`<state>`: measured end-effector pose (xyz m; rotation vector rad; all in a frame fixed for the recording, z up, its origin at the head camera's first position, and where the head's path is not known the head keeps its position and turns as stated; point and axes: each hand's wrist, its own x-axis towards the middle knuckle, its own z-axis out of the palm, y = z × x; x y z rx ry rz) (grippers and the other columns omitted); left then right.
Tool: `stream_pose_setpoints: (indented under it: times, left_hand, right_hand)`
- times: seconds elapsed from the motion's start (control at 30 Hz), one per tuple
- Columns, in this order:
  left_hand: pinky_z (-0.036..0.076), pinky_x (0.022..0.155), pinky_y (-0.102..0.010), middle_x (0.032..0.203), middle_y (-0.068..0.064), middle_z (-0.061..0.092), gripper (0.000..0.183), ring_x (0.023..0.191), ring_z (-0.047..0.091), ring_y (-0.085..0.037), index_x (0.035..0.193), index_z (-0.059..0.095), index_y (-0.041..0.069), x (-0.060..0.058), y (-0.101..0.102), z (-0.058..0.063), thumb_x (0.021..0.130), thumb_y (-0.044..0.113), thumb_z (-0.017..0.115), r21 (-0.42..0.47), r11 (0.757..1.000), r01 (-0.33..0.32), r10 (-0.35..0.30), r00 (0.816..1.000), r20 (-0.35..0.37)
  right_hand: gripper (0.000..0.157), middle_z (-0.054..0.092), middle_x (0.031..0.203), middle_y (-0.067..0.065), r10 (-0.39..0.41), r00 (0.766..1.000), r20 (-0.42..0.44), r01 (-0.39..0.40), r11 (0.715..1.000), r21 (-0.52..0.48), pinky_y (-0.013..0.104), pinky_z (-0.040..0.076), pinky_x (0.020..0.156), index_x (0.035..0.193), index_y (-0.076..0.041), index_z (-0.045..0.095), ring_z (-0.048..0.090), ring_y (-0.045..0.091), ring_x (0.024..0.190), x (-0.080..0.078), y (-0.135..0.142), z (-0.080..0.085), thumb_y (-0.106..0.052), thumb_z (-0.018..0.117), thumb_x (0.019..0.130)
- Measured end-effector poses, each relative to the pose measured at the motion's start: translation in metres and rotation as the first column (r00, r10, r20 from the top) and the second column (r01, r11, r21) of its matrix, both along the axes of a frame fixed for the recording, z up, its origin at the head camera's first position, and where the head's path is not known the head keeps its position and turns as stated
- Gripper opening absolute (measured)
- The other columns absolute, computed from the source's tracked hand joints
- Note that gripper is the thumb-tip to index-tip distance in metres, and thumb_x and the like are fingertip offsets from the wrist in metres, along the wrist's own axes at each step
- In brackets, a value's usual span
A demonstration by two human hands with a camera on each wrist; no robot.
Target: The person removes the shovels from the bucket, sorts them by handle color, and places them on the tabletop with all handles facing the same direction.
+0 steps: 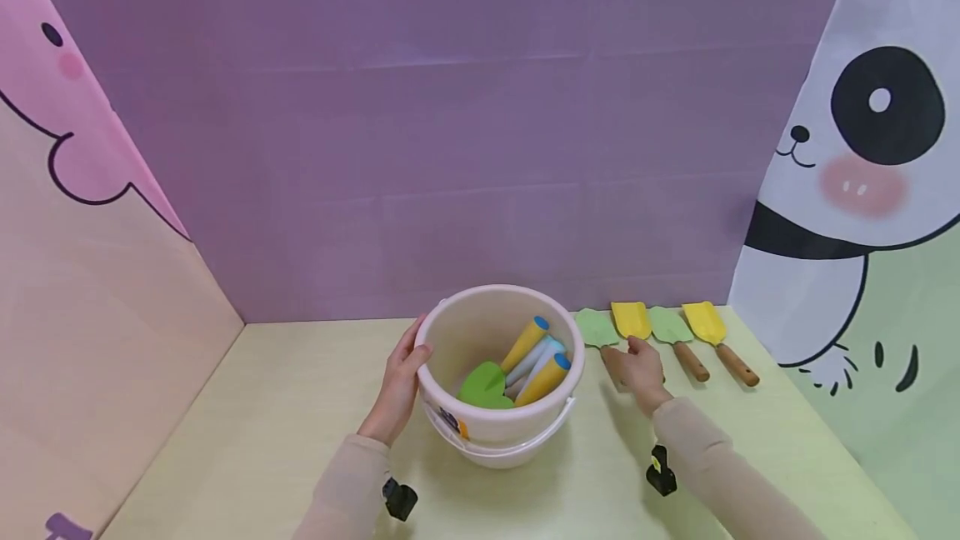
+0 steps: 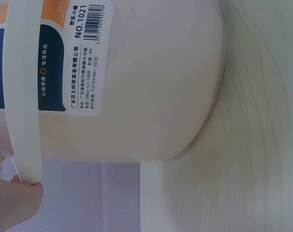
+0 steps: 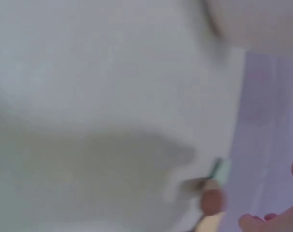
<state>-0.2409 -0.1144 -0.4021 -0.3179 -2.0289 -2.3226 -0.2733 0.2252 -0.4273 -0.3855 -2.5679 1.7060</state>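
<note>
In the head view, a pale pink bucket [image 1: 450, 315] stands at the middle of the table. My left hand [image 1: 401, 386] grips its left rim, the thumb over the edge. Inside lie a green leaf-shaped piece [image 1: 484, 387], yellow handles [image 1: 523, 343] with blue ends and pale blue and white pieces. My right hand [image 1: 641, 369] is over the handles of the left green leaf-shaped shovel [image 1: 597, 327] and the left yellow shovel [image 1: 631, 319], hiding the yellow one's handle. In the right wrist view, its thumb and fingers [image 3: 257, 223] stand apart with nothing visible between them.
To the right lie another green shovel [image 1: 670, 325] and another yellow shovel [image 1: 705, 322], both wooden-handled. The bucket's white handle [image 1: 517, 445] hangs down in front. A purple wall [image 1: 480, 123] closes off the table's back; printed panels [image 1: 862, 290] stand at both sides.
</note>
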Motion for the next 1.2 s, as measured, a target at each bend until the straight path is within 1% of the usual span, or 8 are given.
stream_pose_setpoints:
  times: [0.13,0.33,0.47,0.57,0.67,0.8,0.9,1.2]
  left_hand:
    - [0.028,0.104,-0.050,0.149,-0.009,0.026,0.056,0.128,0.033,-0.028,0.146,0.024,0.012,0.000,0.001,0.002,0.092,0.013,0.039,-0.001,1.000,-0.003,0.003,1.000,0.000]
    - [0.031,0.103,-0.048,0.149,-0.009,0.026,0.056,0.126,0.034,-0.026,0.146,0.024,0.011,0.000,0.002,0.002,0.092,0.014,0.040,-0.006,1.000,-0.017,0.017,1.000,-0.006]
    - [0.031,0.103,-0.045,0.150,-0.008,0.024,0.055,0.128,0.033,-0.026,0.146,0.024,0.013,0.000,0.002,0.001,0.093,0.015,0.040,-0.019,1.000,-0.006,0.006,1.000,-0.002]
    - [0.030,0.104,-0.045,0.150,-0.007,0.024,0.054,0.129,0.033,-0.026,0.145,0.025,0.014,0.001,0.002,0.001,0.093,0.015,0.040,-0.022,1.000,-0.003,0.003,1.000,-0.002]
    - [0.029,0.104,-0.047,0.149,-0.007,0.026,0.054,0.129,0.033,-0.026,0.145,0.026,0.014,0.001,0.002,0.002,0.093,0.014,0.040,-0.010,1.000,-0.007,0.007,1.000,-0.006]
    - [0.029,0.104,-0.046,0.148,-0.007,0.027,0.055,0.128,0.034,-0.026,0.145,0.027,0.014,0.001,0.002,0.003,0.091,0.014,0.040,0.003,1.000,-0.012,0.012,1.000,0.003]
    - [0.030,0.103,-0.046,0.148,-0.008,0.028,0.056,0.127,0.034,-0.026,0.145,0.026,0.014,0.001,0.002,0.003,0.091,0.014,0.040,-0.005,1.000,-0.015,0.015,1.000,0.005]
    - [0.028,0.104,-0.049,0.148,-0.008,0.027,0.055,0.128,0.033,-0.028,0.145,0.025,0.013,0.000,0.002,0.002,0.092,0.014,0.039,-0.005,1.000,-0.005,0.005,1.000,-0.002]
  right_hand:
    - [0.063,0.029,0.143,0.028,0.069,0.997,-0.027,-0.070,0.997,-0.041,0.047,0.028,0.106,0.140,0.008,0.026,0.027,0.039,0.132,0.003,-0.005,0.024,-0.020,0.051,0.090]
    - [0.064,0.030,0.146,0.020,0.197,0.980,-0.027,-0.198,0.979,-0.047,0.048,0.029,0.106,0.142,0.000,0.028,0.032,0.038,0.131,0.011,-0.014,0.055,-0.037,0.047,0.094]
    - [0.067,0.028,0.147,0.018,0.276,0.959,-0.065,-0.282,0.953,-0.108,0.046,0.029,0.107,0.142,-0.002,0.028,0.032,0.037,0.132,0.018,-0.023,0.065,-0.043,0.046,0.093]
    - [0.067,0.027,0.148,0.016,0.360,0.928,-0.099,-0.372,0.913,-0.168,0.046,0.027,0.107,0.143,-0.003,0.026,0.030,0.033,0.133,0.023,-0.033,0.066,-0.039,0.049,0.092]
    - [0.066,0.025,0.149,0.014,0.444,0.886,-0.132,-0.463,0.853,-0.242,0.046,0.027,0.108,0.146,-0.006,0.021,0.031,0.031,0.133,0.024,-0.042,0.064,-0.030,0.051,0.092]
    - [0.065,0.012,0.153,0.011,0.479,0.861,-0.170,-0.508,0.794,-0.336,0.045,0.023,0.110,0.148,-0.009,0.011,0.024,0.029,0.135,0.024,-0.051,0.058,-0.016,0.046,0.094]
    - [0.065,0.007,0.154,0.009,0.467,0.866,-0.179,-0.498,0.781,-0.375,0.045,0.019,0.111,0.148,-0.010,0.008,0.020,0.029,0.136,0.023,-0.054,0.054,-0.012,0.042,0.093]
    - [0.065,0.014,0.152,0.012,0.457,0.869,-0.191,-0.494,0.772,-0.401,0.046,0.022,0.109,0.148,-0.011,0.012,0.025,0.032,0.132,0.019,-0.053,0.051,-0.007,0.040,0.090]
